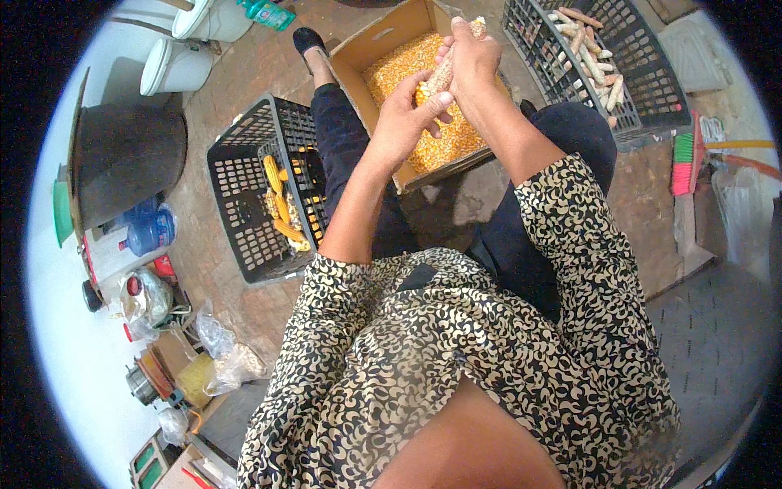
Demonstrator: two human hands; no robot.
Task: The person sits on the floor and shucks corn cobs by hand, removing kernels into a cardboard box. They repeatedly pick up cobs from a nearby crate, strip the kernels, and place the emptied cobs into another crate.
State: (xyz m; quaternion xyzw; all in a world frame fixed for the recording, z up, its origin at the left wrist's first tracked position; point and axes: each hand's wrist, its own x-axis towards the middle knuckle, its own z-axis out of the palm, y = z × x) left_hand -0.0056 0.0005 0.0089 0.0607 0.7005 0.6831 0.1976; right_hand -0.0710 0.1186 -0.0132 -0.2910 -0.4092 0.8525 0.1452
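Observation:
Above a cardboard box [357, 55] filled with loose yellow corn kernels [449, 143], both hands are on one corn cob [441, 76]. The cob is mostly bare, with some yellow kernels left at its lower end. My left hand [409, 119] grips that lower end, thumb on top. My right hand [476, 58] is closed around the upper part, where the cob's pale tip sticks out past the thumb. Whether a second cob is inside the right hand, I cannot tell.
On the left stands a black plastic crate [244, 244] with several yellow corn ears [281, 208]. At the upper right another black crate [657, 91] holds several stripped cobs [589, 55]. A green and pink brush [684, 162] lies beside it. White buckets [174, 67] stand at the upper left.

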